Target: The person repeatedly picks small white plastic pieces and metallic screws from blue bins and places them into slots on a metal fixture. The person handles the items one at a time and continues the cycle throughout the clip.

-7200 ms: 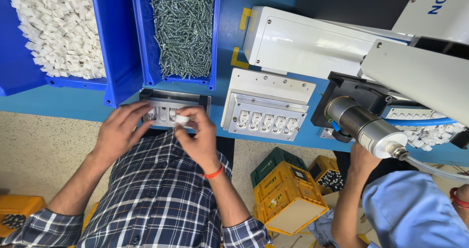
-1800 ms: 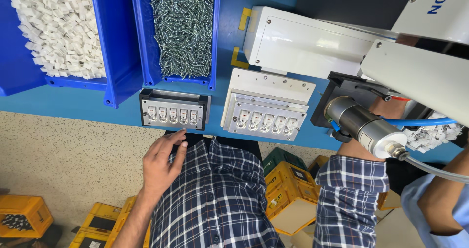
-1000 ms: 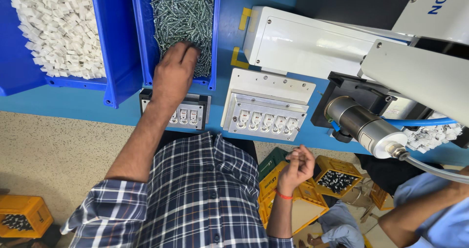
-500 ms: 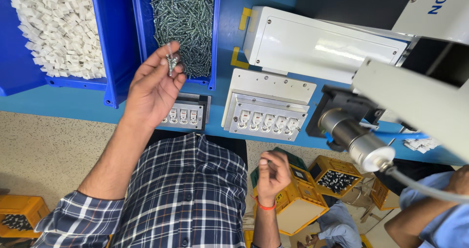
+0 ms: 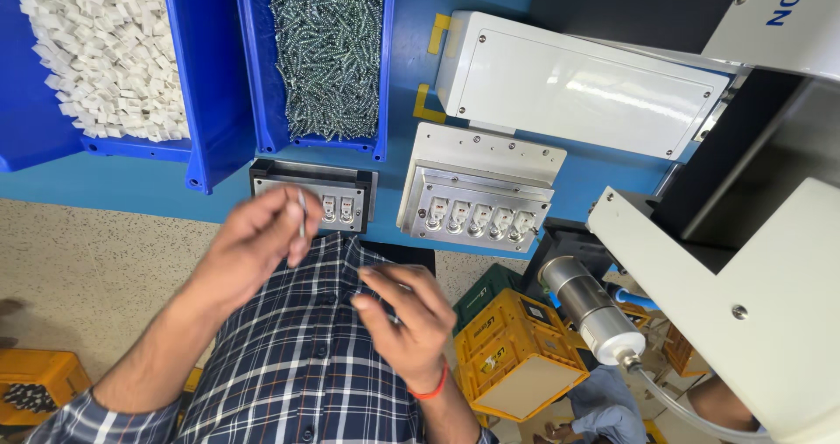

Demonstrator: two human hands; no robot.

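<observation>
Left hand [image 5: 254,243] raised above the near edge of the blue bench [image 5: 114,181], fingers closed in a pinch on a single screw [image 5: 302,214]. Screw's long axis runs nearly vertical in the view, near to far, slightly tilted; which end is the head I cannot tell. It sits just in front of the left part of the small dark fixture [image 5: 350,201] holding white inserts. Right hand [image 5: 404,317] lower and to the right, over the plaid shirt [image 5: 297,365], fingers loosely curled; motion blur, cannot tell whether it holds anything. Red band on that wrist. Far left: blue bin of small white plastic pieces [image 5: 105,50]. Beside it, a blue bin of screws [image 5: 328,50]. Right of the dark fixture, a grey metal fixture [image 5: 477,195] with a row of five sockets. Beyond it a white box cover [image 5: 577,85]. Right side: white machine housing [image 5: 744,295] with a metal cylinder [image 5: 591,308]. Floor speckled beige; yellow crates [image 5: 516,356] below.
</observation>
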